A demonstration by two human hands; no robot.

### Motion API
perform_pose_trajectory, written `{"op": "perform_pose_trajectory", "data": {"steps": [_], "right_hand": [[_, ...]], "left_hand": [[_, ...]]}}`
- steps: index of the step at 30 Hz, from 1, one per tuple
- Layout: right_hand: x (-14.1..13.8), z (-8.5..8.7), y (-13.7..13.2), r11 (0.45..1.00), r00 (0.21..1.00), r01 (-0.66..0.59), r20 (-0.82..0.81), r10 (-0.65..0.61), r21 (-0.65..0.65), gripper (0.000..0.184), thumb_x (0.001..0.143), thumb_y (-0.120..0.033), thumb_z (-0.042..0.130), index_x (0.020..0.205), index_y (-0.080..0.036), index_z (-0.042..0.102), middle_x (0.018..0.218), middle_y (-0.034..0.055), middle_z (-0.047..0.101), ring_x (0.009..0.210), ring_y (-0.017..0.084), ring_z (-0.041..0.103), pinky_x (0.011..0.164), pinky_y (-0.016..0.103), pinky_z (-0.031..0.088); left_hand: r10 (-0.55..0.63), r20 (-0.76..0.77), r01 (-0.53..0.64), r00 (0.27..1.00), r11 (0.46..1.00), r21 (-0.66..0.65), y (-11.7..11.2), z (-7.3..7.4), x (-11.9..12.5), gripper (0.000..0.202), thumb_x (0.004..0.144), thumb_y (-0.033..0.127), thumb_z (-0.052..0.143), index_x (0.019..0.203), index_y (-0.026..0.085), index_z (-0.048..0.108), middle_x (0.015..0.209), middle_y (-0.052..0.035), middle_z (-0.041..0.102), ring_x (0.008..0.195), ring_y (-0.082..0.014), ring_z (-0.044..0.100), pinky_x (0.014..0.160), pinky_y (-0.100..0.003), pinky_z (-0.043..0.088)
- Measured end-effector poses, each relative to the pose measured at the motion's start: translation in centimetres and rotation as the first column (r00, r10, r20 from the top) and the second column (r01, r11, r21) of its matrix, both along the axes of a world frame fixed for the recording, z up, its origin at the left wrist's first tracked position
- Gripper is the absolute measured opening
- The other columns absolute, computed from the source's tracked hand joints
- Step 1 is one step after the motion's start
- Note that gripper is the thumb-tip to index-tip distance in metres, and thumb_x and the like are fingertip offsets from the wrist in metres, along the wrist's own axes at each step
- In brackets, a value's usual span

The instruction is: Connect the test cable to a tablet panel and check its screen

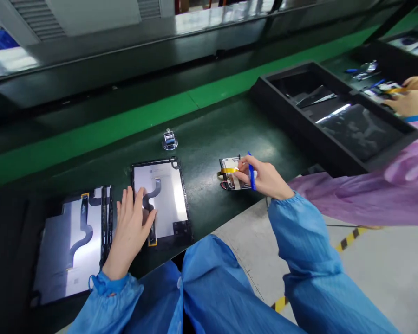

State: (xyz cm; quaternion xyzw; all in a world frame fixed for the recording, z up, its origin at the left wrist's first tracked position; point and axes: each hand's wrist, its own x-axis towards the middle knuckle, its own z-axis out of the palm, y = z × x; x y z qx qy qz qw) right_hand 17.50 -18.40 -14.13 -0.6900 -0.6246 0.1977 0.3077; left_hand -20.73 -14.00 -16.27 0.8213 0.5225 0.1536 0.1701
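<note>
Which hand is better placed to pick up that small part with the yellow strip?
The right hand, probably: it holds a blue tool and already touches the small part. The left hand rests flat on the middle panel.

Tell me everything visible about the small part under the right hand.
The small part lies flat on the dark green bench, right of the open tablet. It looks like a dark rectangular board with a pale face, an orange strip across its left side and a red wire at its lower edge. The right hand, holding a blue tool, touches it.
</note>
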Motion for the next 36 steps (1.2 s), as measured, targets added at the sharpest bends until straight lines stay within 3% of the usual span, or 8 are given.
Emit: {"op": "perform_pose_trajectory", "data": {"steps": [6,12,17,23,27,30,33,36], "right_hand": [[-2.8,0.7,-0.6,0.991,0.944,0.080,-0.328,-0.040,0.108,0.034,0.085,-0.052,0.069,0.079,-0.025,0.049,0.064,-0.0027,0.060,0.054,0.015,0.057,0.055,0.031,0.048],[-7.9,1.2,0.3,0.992,0.851,-0.123,-0.514,0.106,0.002,0.029,0.080,-0.044,0.079,0.080,-0.023,0.059,0.063,-0.0026,0.062,0.052,0.013,0.059,0.049,0.025,0.048],[-11.3,1.4,0.7,0.975,0.734,-0.224,-0.658,0.167,-0.003,0.027,0.081,-0.042,0.078,0.080,-0.021,0.061,0.064,-0.0016,0.065,0.056,0.013,0.063,0.056,0.027,0.053],[-12.4,1.2,1.1,0.935,0.672,-0.348,-0.714,0.198,-0.068,0.028,0.082,-0.042,0.077,0.083,-0.021,0.060,0.070,-0.0009,0.064,0.059,0.012,0.061,0.056,0.025,0.048],[-12.3,0.0,0.7,0.949,0.686,-0.316,-0.693,0.221,-0.010,0.028,0.079,-0.036,0.080,0.085,-0.021,0.058,0.078,-0.0015,0.060,0.068,0.012,0.060,0.066,0.027,0.051],[-12.5,-0.6,0.5,0.960,0.650,-0.278,-0.732,0.204,0.020,0.023,0.083,-0.031,0.076,0.087,-0.020,0.057,0.101,0.0039,0.066,0.069,0.010,0.060,0.069,0.027,0.052],[-12.7,-0.6,0.4,0.946,0.518,-0.323,-0.831,0.204,0.030,0.015,0.091,-0.029,0.068,0.095,-0.020,0.057,0.113,0.0070,0.068,0.064,0.007,0.061,0.066,0.027,0.053],[-12.9,-0.8,0.3,0.930,0.399,-0.359,-0.888,0.228,0.077,0.020,0.089,-0.027,0.071,0.102,-0.021,0.058,0.099,0.0042,0.069,0.078,0.012,0.068,0.080,0.031,0.058]], "left_hand": [[0.146,0.259,-0.130,0.955,0.988,-0.079,-3.9,-1.5,-0.3,0.077,0.097,0.042,0.054,0.161,0.023,0.015,0.166,-0.0142,0.024,0.152,-0.0296,0.025,0.124,-0.050,0.025],[0.184,0.251,-0.157,0.950,0.980,-0.125,-6.8,-1.8,2.1,0.068,0.101,0.033,0.048,0.160,0.023,0.016,0.168,-0.0122,0.016,0.155,-0.0275,0.016,0.125,-0.053,0.023],[0.114,0.227,-0.134,0.967,0.988,0.078,-3.1,1.7,3.4,0.033,0.100,0.023,0.042,0.126,0.023,0.062,0.142,-0.0093,0.056,0.135,-0.0275,0.047,0.116,-0.050,0.036],[-0.002,-0.009,0.002,1.000,0.997,0.081,2.5,2.0,5.8,0.026,0.098,0.029,0.048,0.112,0.013,0.063,0.111,-0.0132,0.061,0.103,-0.0308,0.054,0.093,-0.049,0.046],[-0.028,-0.009,0.027,1.000,0.999,-0.030,3.0,2.0,6.2,0.029,0.097,0.041,0.051,0.085,0.017,0.063,0.099,-0.0099,0.062,0.099,-0.0290,0.054,0.090,-0.045,0.043],[-0.006,0.176,0.055,0.984,0.960,-0.274,2.9,3.2,5.9,0.053,0.104,0.045,0.029,0.067,0.021,0.057,0.082,-0.0048,0.064,0.087,-0.0242,0.059,0.087,-0.041,0.041],[0.045,0.292,0.047,0.955,0.952,-0.302,3.0,3.6,5.9,0.052,0.105,0.043,0.024,0.073,0.022,0.059,0.079,-0.0033,0.066,0.082,-0.0219,0.061,0.084,-0.037,0.042],[0.039,0.183,-0.035,0.982,0.999,-0.027,3.5,2.6,6.6,0.028,0.100,0.039,0.042,0.097,0.018,0.061,0.098,-0.0087,0.066,0.096,-0.0264,0.059,0.089,-0.038,0.042]]}}
